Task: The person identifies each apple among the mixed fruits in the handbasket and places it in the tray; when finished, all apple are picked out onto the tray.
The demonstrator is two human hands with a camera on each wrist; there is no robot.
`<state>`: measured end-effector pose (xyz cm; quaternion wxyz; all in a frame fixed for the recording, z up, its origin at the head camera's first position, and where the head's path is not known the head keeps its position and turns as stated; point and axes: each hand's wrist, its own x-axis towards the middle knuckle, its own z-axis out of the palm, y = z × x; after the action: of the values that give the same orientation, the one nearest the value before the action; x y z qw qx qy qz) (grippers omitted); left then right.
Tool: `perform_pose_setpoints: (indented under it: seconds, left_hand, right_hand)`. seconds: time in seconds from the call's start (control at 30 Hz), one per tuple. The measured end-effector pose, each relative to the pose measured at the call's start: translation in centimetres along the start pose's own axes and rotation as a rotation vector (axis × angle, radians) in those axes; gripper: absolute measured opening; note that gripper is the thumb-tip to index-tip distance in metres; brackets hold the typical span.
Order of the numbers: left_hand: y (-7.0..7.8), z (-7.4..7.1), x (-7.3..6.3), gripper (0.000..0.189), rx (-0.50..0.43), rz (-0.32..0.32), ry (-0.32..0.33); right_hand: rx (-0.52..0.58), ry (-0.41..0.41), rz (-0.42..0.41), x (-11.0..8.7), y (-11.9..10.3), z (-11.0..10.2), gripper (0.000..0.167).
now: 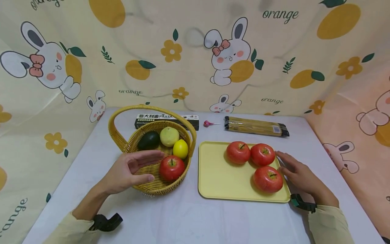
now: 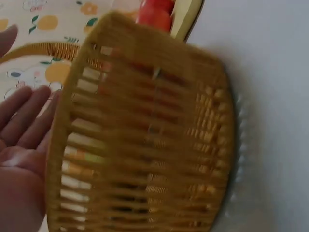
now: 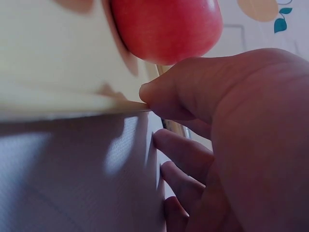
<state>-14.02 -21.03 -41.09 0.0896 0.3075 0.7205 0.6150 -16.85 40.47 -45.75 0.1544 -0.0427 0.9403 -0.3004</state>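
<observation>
My left hand [image 1: 122,173] hovers with straight fingers over the near left side of a wicker basket [image 1: 158,190], holding nothing. Inside the basket are a red apple [image 1: 172,168], a lemon [image 1: 180,149], a pale green round fruit [image 1: 169,137] and a dark green avocado-like fruit [image 1: 148,140]. To the right lies a yellow tray [image 1: 219,176] bearing three red apples [image 1: 268,179] on its right half. Beside the tray's right edge is my right hand [image 1: 301,176]; its thumb [image 3: 166,94] touches the rim in the right wrist view, the other fingers spread outside it.
Behind the basket lies a black-and-white pasta box [image 1: 192,122]. A small pink item [image 1: 208,123] with a thin pointed end sits beside it. At the back right is a long pack of noodle-like sticks [image 1: 256,126]. The basket's tall handle [image 1: 143,107] arches over its back.
</observation>
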Motion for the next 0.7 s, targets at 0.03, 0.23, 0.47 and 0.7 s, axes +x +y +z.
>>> perform_pose_setpoints:
  seconds: [0.03,0.23,0.47,0.7]
  left_hand:
    - [-0.2,-0.3,0.1,0.063,0.021,-0.016,-0.002]
    - [-0.9,0.2,1.3,0.063,0.24,-0.147,0.02]
    - [-1.3,1.7,2.8,0.07,0.526,-0.187,-0.016]
    - [-1.7,2.4,3.2,0.079,0.599,-0.21,-0.062]
  right_hand:
    - [0.0,0.0,-0.001,0.0,0.0,0.0,0.078]
    - [0.002,-0.004,0.005,0.0,0.1,0.1,0.078]
    - [0.012,-0.004,0.005,0.0,0.2,0.3,0.078]
    - [-0.018,0.006,0.002,0.1,0.2,0.1,0.077]
